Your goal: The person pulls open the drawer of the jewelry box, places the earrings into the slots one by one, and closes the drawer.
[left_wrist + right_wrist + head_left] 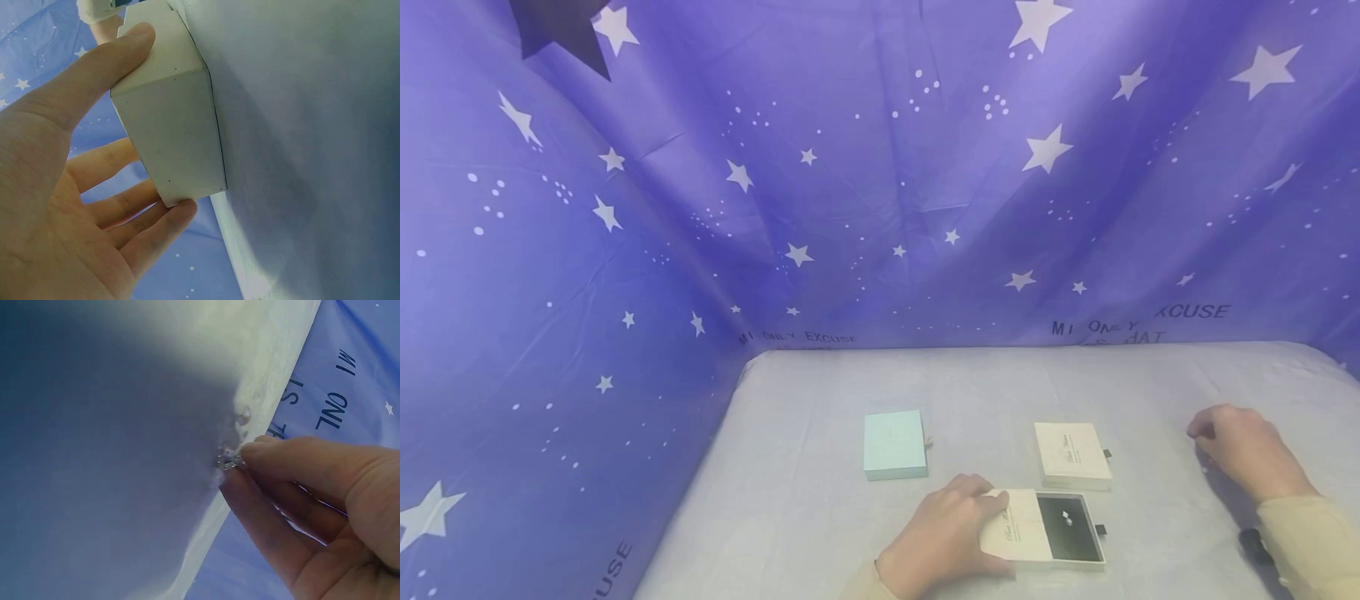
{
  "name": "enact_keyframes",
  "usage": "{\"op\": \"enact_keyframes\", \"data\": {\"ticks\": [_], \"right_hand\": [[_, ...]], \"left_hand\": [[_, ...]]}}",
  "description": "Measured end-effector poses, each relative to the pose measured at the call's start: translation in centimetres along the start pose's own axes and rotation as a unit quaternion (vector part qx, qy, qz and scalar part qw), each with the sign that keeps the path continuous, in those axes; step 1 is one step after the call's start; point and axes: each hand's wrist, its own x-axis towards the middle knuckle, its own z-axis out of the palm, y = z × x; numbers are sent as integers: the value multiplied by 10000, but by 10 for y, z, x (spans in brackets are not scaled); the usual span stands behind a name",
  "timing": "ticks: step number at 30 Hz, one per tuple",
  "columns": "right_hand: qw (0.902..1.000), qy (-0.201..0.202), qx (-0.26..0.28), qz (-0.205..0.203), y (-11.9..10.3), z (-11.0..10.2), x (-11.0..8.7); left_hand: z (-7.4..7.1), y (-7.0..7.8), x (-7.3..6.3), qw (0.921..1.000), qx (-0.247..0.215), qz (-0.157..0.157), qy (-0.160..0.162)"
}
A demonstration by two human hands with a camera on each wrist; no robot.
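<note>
In the head view my left hand (942, 525) grips the cream sleeve of a drawer-style jewelry box (1021, 523). Its tray is pulled out to the right, and a small shiny piece of jewelry (1067, 518) lies on the tray's dark lining (1078, 543). The left wrist view has the thumb on one side of the box (172, 134) and fingertips at the opposite side. Off to the right, my right hand (1251, 450) is low over the table. Between its thumb and finger it pinches a small sparkling piece of jewelry (229, 462), whose exact kind is unclear.
A second cream box (1072, 454) with a dark pull tab sits closed behind the opened one. Farther left lies a mint-green box (895, 446). A pale cloth covers the table (790, 517), and purple star-printed curtains (880, 183) hang behind and at the left.
</note>
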Motion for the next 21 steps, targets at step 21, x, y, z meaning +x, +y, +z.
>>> {"op": "enact_keyframes", "data": {"ticks": [21], "right_hand": [[9969,696,130,-339,-18,-8,-15]], "left_hand": [[-1,2,1,9997,-172,-103,-130]]}}
